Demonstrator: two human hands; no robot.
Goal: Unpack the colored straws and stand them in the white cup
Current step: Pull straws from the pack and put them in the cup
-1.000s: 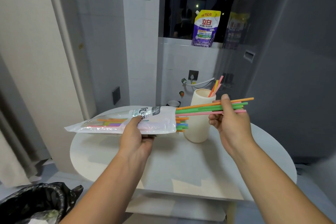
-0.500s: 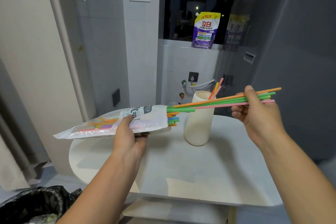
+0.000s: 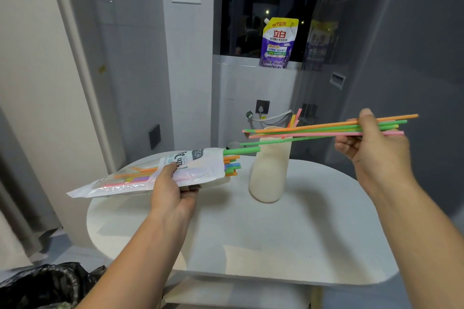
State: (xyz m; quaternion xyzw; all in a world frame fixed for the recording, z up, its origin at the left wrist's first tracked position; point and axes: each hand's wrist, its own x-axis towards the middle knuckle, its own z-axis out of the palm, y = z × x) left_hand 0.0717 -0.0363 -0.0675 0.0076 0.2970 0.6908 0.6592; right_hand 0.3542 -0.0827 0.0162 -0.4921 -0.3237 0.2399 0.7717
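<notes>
Right hand (image 3: 376, 155) pinches a bundle of straws (image 3: 326, 126) near-horizontal, long axis left-right, above the white cup (image 3: 270, 175) on the table (image 3: 276, 233), cup holding a few leaning straws (image 3: 298, 114); left hand (image 3: 173, 188) grips the packet (image 3: 200, 168), mouth rightward, straw ends (image 3: 232, 168) poking out, contents blurred behind plastic.

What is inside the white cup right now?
A few straw tips, pink, orange and yellow, poke above the white cup. Its opaque wall hides their lower parts and anything else inside.
</notes>
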